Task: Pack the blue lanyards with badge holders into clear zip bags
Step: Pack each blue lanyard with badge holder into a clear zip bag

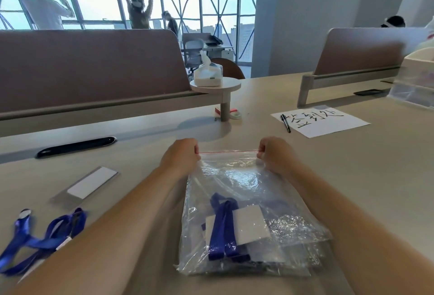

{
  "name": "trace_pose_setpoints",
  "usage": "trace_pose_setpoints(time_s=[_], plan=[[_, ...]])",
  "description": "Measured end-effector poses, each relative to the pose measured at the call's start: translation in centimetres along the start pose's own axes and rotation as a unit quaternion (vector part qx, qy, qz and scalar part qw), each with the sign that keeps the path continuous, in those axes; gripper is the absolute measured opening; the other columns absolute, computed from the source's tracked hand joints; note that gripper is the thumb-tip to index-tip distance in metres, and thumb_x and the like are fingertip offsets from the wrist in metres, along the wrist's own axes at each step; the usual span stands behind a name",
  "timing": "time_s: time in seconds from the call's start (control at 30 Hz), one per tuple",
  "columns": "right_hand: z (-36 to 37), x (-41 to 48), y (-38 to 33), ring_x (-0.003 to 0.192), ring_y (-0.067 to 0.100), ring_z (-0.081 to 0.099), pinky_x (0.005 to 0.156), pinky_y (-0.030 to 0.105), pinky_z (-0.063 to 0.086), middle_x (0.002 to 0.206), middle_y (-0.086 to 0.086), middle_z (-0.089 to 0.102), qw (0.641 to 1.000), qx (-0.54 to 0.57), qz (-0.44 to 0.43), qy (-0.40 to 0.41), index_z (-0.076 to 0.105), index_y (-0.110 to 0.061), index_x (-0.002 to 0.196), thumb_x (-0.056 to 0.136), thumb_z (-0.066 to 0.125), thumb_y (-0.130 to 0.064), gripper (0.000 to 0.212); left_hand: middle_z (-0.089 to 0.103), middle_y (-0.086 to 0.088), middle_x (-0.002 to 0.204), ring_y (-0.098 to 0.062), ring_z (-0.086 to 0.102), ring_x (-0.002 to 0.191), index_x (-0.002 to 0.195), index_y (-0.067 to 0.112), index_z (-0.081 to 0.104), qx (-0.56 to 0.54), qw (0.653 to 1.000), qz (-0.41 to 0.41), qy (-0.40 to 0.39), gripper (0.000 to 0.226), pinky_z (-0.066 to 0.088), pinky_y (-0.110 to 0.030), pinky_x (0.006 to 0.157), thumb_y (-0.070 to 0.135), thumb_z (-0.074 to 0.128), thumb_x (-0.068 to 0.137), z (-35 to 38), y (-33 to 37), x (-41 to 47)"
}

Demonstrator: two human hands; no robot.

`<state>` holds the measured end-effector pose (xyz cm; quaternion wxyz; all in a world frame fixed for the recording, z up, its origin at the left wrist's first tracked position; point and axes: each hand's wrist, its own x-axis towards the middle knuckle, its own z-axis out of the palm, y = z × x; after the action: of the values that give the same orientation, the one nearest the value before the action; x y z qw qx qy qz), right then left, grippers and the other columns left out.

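A clear zip bag lies on the table in front of me, its red-lined zip edge stretched taut at the far end. My left hand pinches the left corner of that edge and my right hand pinches the right corner. Inside the bag sit a folded blue lanyard and a badge holder with a white card. Another blue lanyard lies loose at the lower left, and a separate badge holder rests above it.
A sheet of paper with black writing and a pen lie at the right. A small round stand with a tissue pack rises behind the bag. Brown desk dividers line the back. A clear box stands far right.
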<state>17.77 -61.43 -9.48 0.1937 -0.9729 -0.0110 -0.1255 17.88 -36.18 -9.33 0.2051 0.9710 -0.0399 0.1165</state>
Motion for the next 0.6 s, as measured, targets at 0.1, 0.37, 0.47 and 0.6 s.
trace_pose_setpoints(time_s=[0.1,0.37,0.47,0.6], plan=[[0.2,0.0,-0.1,0.088,0.028,0.062,0.075,0.033,0.051,0.093,0.009,0.068,0.999,-0.040,0.011,-0.024,0.066,-0.009,0.087,0.080,0.065,-0.010,0.007,0.060,0.000,0.083,-0.020,0.057,0.077,0.081,0.019,0.056,0.017,1.000,0.003,0.002,0.010,0.049,-0.032,0.068,0.012,0.062,0.085,0.2,-0.1,-0.1],[-1.8,-0.8,-0.7,0.084,0.023,0.057,0.072,0.031,0.047,0.105,0.007,0.065,0.999,-0.026,0.024,0.006,0.060,-0.015,0.110,0.085,0.066,-0.021,0.026,0.055,-0.003,0.100,-0.021,0.056,0.085,0.099,0.015,0.054,0.032,0.999,0.027,0.025,0.019,0.042,-0.030,0.070,0.023,0.067,0.088,-1.5,0.2,-0.8],[-4.1,-1.9,-2.1,0.084,0.021,0.055,0.071,0.029,0.043,0.108,0.006,0.065,0.999,-0.032,0.009,0.004,0.061,-0.016,0.111,0.086,0.068,-0.029,0.028,0.058,-0.004,0.100,-0.021,0.057,0.085,0.098,0.015,0.055,0.025,0.998,0.038,0.033,0.016,0.046,-0.031,0.072,0.025,0.065,0.090,-3.4,0.6,-2.1],[-7.7,-4.2,-6.0,0.086,0.020,0.058,0.074,0.030,0.045,0.104,0.005,0.066,0.999,-0.028,-0.036,0.004,0.063,-0.016,0.106,0.089,0.067,-0.035,0.026,0.061,-0.001,0.094,-0.019,0.057,0.082,0.094,0.017,0.058,0.011,0.998,0.040,0.048,0.013,0.048,-0.031,0.071,0.030,0.062,0.092,-7.1,0.4,-5.2]])
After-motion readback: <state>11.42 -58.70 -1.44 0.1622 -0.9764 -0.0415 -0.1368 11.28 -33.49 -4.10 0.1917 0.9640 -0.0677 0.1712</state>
